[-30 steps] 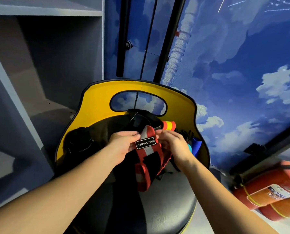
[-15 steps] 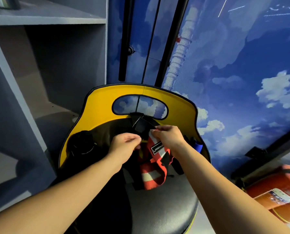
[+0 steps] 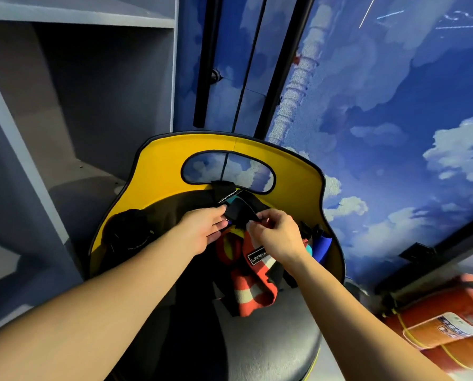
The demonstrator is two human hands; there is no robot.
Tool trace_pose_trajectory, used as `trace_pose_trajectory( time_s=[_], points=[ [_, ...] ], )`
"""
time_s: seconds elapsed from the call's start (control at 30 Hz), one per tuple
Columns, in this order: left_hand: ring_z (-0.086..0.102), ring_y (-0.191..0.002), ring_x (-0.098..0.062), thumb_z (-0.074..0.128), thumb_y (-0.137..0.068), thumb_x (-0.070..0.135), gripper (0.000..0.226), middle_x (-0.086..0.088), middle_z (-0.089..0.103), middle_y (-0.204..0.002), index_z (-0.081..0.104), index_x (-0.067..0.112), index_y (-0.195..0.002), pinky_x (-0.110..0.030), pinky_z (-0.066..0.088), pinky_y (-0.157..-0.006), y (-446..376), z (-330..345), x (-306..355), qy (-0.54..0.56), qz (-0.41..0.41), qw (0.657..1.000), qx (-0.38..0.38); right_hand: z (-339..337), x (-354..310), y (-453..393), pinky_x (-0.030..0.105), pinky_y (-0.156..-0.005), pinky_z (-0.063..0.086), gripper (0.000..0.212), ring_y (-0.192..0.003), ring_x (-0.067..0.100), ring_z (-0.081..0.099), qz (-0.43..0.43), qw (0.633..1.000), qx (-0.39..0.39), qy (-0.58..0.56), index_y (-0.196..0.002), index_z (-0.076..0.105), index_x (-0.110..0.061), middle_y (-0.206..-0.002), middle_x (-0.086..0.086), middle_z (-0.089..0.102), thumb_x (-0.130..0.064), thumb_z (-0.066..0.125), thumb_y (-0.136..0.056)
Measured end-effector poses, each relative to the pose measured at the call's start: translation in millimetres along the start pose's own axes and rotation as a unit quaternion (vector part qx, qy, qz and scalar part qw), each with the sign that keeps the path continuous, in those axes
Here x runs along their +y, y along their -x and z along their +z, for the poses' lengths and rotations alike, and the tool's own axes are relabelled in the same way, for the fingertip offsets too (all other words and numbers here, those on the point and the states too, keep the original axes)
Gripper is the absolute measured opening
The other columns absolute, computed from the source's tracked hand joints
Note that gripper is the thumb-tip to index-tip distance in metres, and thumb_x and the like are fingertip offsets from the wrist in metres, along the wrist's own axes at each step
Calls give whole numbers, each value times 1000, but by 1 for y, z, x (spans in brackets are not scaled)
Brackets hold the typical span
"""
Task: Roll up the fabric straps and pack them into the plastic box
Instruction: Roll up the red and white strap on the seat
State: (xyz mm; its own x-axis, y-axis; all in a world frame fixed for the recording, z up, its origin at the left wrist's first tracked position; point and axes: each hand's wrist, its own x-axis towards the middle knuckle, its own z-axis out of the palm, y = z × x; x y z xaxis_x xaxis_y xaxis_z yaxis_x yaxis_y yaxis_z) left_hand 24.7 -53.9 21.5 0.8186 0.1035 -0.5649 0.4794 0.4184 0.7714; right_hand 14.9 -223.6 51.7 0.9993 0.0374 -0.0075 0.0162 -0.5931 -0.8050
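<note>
Both hands hold one black strap (image 3: 239,213) near the back edge of the chair seat (image 3: 271,334) — the right hand (image 3: 278,233) pinches its end between thumb and fingertips, the left hand (image 3: 205,229) holds its other side with fingers nearly straight. A red-and-white strap (image 3: 253,292) lies heaped just below them on the seat, against the yellow backrest (image 3: 161,171).

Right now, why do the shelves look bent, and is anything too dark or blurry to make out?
Head view: the wide-angle lens bows the shelf edges and the black poles. Head view: light falls on the yellow chair back, while the black bundle sinks into shadow. Head view: the strap label is soft, and the near forearms are slightly blurred.
</note>
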Motion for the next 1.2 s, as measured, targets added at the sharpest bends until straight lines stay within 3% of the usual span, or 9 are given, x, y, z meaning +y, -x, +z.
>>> trace_pose_trajectory(
  time_s=[0.1,0.17,0.37,0.5,0.57,0.67,0.83,1.07,1.2],
  points=[
    [64,-82,-7,67,-95,26,4,2,70,-95,66,23,-97,-25,46,-72,-2,1,0,-6,13,1000,-2,2,-1,-8,36,-82,53,19,-92,19,63,-76,986,63,131,-100,71,-26,-97,-1,69,-36,74,-84],
    [66,-84,-8,69,-93,25,8,1,71,-97,67,22,-101,-26,45,-72,-2,-1,0,-9,24,1000,1,5,-6,-13,38,-86,52,24,-100,21,63,-104,981,62,153,-106,74,-24,-104,-1,70,-35,74,-85],
    [71,-75,-9,76,-87,19,10,-3,74,-84,72,17,-97,-21,44,-62,-3,-4,4,-23,94,993,66,6,-5,-11,39,-83,49,11,-98,21,58,-176,971,65,146,-95,78,-28,-92,-12,71,-30,77,-84],
    [70,-69,-10,78,-85,18,11,-3,74,-81,70,16,-92,-22,43,-60,-4,-2,9,-7,97,992,82,-8,6,-5,23,-84,45,9,-96,10,58,-217,972,63,65,-90,79,-25,-85,-23,67,-23,82,-81],
    [68,-70,-10,78,-87,19,11,-3,72,-81,68,17,-89,-21,42,-59,-7,-8,12,14,98,989,110,-18,9,-3,23,-85,49,8,-97,10,63,-181,982,45,3,-90,79,-22,-90,-13,73,-22,82,-82],
    [70,-71,-11,77,-87,20,11,-4,73,-81,69,14,-89,-22,44,-60,-6,-14,13,-7,100,987,122,-36,2,5,37,-77,59,8,-84,24,72,-87,988,6,-131,-91,80,-13,-90,8,77,-19,80,-86],
    [70,-71,-14,73,-92,21,13,-4,72,-80,67,14,-82,-25,44,-62,13,-7,15,-119,100,984,92,-52,-22,17,28,-65,59,13,-77,23,73,6,958,-24,-286,-96,76,0,-91,18,77,-8,76,-86],
    [73,-81,-19,57,-94,3,19,-7,78,-87,75,8,-101,-28,54,-77,79,13,21,-168,183,966,-72,-58,-54,34,26,-58,56,18,-66,19,70,39,930,-40,-362,-99,75,2,-85,15,75,-10,76,-86],
    [72,-82,-23,61,-95,20,21,-11,77,-89,75,4,-97,-28,55,-75,117,15,26,-162,199,957,-137,-66,-72,44,34,-71,57,5,-68,22,68,47,922,-17,-385,-84,77,-9,-81,12,74,-13,81,-82]
  ],
)
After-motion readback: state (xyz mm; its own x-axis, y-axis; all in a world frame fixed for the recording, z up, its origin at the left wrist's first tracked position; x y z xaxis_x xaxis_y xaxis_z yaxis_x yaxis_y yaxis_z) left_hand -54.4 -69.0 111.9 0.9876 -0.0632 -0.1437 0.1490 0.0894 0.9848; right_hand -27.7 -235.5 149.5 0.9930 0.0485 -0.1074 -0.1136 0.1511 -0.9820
